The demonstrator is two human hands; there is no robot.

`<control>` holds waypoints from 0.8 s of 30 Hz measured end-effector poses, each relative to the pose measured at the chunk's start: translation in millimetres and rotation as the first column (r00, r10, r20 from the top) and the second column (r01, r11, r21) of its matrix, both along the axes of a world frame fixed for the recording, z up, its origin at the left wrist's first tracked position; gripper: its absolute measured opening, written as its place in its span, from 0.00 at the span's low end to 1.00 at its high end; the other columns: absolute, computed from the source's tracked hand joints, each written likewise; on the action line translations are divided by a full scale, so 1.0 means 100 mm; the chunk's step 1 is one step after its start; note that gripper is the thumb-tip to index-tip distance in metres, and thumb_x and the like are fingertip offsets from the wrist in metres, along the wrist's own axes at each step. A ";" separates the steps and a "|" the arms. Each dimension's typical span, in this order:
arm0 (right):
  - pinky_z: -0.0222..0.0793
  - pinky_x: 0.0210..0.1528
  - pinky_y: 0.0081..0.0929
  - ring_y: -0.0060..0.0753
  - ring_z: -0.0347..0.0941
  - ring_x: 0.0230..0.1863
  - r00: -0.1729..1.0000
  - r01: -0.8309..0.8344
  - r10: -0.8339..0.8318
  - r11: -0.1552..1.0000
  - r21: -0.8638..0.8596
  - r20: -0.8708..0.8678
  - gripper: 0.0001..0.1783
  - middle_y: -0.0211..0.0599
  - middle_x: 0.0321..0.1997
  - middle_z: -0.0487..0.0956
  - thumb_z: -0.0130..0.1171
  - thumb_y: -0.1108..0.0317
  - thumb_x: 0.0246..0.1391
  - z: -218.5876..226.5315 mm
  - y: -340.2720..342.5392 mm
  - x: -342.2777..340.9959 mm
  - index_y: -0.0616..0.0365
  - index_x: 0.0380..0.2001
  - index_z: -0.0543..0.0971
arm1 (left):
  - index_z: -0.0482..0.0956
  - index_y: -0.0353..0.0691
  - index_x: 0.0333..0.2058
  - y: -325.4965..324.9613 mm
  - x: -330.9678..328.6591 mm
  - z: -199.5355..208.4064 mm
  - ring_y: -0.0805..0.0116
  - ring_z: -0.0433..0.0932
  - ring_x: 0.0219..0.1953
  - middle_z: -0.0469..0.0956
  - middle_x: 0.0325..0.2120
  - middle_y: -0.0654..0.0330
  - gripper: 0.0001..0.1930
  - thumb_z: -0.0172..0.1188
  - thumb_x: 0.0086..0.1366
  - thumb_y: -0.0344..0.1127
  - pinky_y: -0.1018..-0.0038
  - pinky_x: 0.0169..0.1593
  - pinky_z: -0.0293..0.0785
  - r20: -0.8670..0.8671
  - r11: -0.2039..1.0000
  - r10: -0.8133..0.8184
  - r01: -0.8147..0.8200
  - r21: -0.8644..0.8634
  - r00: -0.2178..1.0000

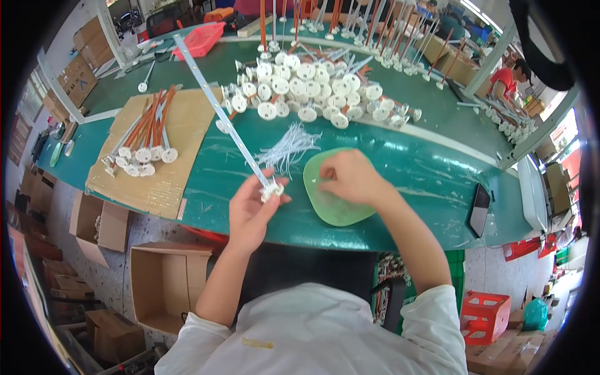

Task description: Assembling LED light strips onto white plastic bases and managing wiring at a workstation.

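Observation:
My left hand [249,215] is closed around a white connector-like end [271,190] of a long, thin pale strip [219,111] with small spots along it. The strip slants up and away to the left over the table. My right hand [351,178] is over a shallow green translucent tray [342,217], fingers bent together. Whatever they pinch, if anything, is hidden, as is most of the tray's inside. Just behind the hands lies a loose bunch of thin white wires or ties [289,147].
A large heap of white disc-ended strips [306,87] fills the table's back. More orange and silver strips [148,134] lie on a cardboard sheet [169,178]. A black phone [479,210] rests at right, a red basket [203,41] far left. Another person [505,87] works far right.

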State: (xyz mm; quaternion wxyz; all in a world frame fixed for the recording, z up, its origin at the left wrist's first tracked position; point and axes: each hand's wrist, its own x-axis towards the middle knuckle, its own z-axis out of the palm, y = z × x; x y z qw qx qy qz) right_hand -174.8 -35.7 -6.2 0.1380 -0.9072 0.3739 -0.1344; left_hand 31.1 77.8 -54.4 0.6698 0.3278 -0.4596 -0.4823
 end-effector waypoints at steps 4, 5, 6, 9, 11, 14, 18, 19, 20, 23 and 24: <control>0.74 0.33 0.27 0.33 0.78 0.26 0.998 0.049 -0.053 0.995 0.090 0.041 0.08 0.39 0.22 0.80 0.68 0.68 0.37 -0.01 0.04 0.03 0.60 0.22 0.81 | 0.66 0.34 0.57 -0.01 0.00 -0.02 0.68 0.77 0.39 0.76 0.46 0.49 0.24 0.57 0.63 0.25 0.71 0.47 0.74 -0.007 0.998 -0.058 0.058 0.029 0.998; 0.74 0.33 0.27 0.31 0.79 0.26 0.997 0.070 -0.074 0.988 0.137 0.027 0.08 0.38 0.22 0.80 0.68 0.69 0.37 0.01 0.06 0.02 0.60 0.22 0.81 | 0.66 0.34 0.57 0.00 0.01 -0.02 0.68 0.77 0.39 0.76 0.46 0.49 0.24 0.57 0.63 0.25 0.71 0.47 0.74 -0.005 0.998 -0.060 0.060 0.014 0.998; 0.74 0.33 0.27 0.31 0.79 0.26 0.997 0.073 -0.077 0.990 0.122 0.030 0.08 0.38 0.22 0.80 0.68 0.69 0.37 0.05 0.09 0.00 0.60 0.22 0.81 | 0.66 0.34 0.57 0.00 0.01 -0.02 0.68 0.77 0.39 0.76 0.46 0.49 0.23 0.57 0.63 0.25 0.71 0.47 0.74 -0.009 0.998 -0.061 0.061 0.013 0.998; 0.74 0.32 0.26 0.30 0.78 0.25 0.993 0.070 -0.085 0.981 0.182 0.080 0.07 0.38 0.23 0.81 0.67 0.69 0.39 0.14 0.19 -0.09 0.60 0.22 0.82 | 0.66 0.33 0.57 0.02 0.00 -0.02 0.68 0.77 0.39 0.76 0.46 0.49 0.22 0.56 0.63 0.25 0.71 0.47 0.74 -0.005 0.998 -0.060 0.060 -0.001 0.998; 0.74 0.30 0.26 0.31 0.78 0.24 0.972 0.099 -0.137 0.975 0.197 0.192 0.07 0.39 0.24 0.81 0.67 0.69 0.41 0.16 0.27 -0.15 0.61 0.24 0.82 | 0.66 0.33 0.56 0.04 -0.01 -0.01 0.68 0.77 0.40 0.76 0.46 0.49 0.22 0.55 0.63 0.25 0.71 0.47 0.73 0.008 0.998 -0.063 0.063 -0.012 0.998; 0.74 0.29 0.23 0.30 0.78 0.24 0.932 0.128 -0.153 0.987 0.096 0.329 0.06 0.39 0.24 0.81 0.66 0.71 0.43 0.20 0.47 -0.20 0.61 0.25 0.83 | 0.66 0.34 0.56 0.07 -0.01 -0.02 0.68 0.77 0.40 0.76 0.46 0.49 0.22 0.55 0.64 0.25 0.72 0.48 0.73 0.033 0.998 -0.064 0.064 -0.019 0.997; 0.73 0.29 0.25 0.34 0.78 0.24 0.819 0.241 -0.257 0.965 0.100 0.514 0.05 0.41 0.25 0.82 0.64 0.73 0.47 0.28 0.87 -0.17 0.64 0.26 0.82 | 0.66 0.35 0.56 0.13 -0.03 0.04 0.67 0.78 0.41 0.76 0.47 0.49 0.21 0.55 0.64 0.26 0.73 0.45 0.72 0.035 1.000 -0.024 0.024 -0.007 0.999; 0.73 0.28 0.23 0.31 0.78 0.23 0.713 0.329 -0.289 0.942 0.059 0.639 0.04 0.41 0.25 0.82 0.64 0.74 0.47 0.22 0.94 -0.18 0.64 0.28 0.82 | 0.66 0.36 0.55 0.16 -0.05 0.06 0.66 0.78 0.41 0.75 0.47 0.49 0.21 0.55 0.64 0.26 0.74 0.44 0.72 0.050 0.999 -0.015 0.013 0.032 0.999; 0.72 0.27 0.21 0.27 0.77 0.22 0.590 0.421 -0.304 0.907 0.037 0.748 0.04 0.40 0.25 0.81 0.64 0.75 0.48 0.15 1.01 -0.20 0.64 0.29 0.82 | 0.66 0.36 0.55 0.21 -0.09 0.09 0.66 0.78 0.41 0.75 0.47 0.49 0.21 0.55 0.64 0.26 0.74 0.44 0.72 0.058 0.999 -0.019 0.016 0.052 0.998; 0.72 0.28 0.18 0.23 0.77 0.25 0.302 0.425 -0.454 0.851 0.307 0.838 0.05 0.39 0.26 0.81 0.62 0.78 0.50 0.06 1.25 -0.22 0.68 0.31 0.81 | 0.63 0.37 0.53 0.38 -0.25 0.24 0.59 0.78 0.45 0.72 0.51 0.45 0.18 0.53 0.65 0.27 0.73 0.46 0.72 0.015 0.988 -0.151 0.151 0.005 0.988; 0.72 0.29 0.16 0.22 0.77 0.27 0.114 0.364 -0.501 0.824 0.433 0.858 0.04 0.38 0.26 0.81 0.61 0.79 0.51 0.05 1.36 -0.20 0.70 0.31 0.81 | 0.63 0.37 0.53 0.47 -0.30 0.27 0.59 0.78 0.45 0.72 0.51 0.45 0.18 0.53 0.65 0.27 0.73 0.46 0.72 0.022 0.986 -0.161 0.160 0.052 0.987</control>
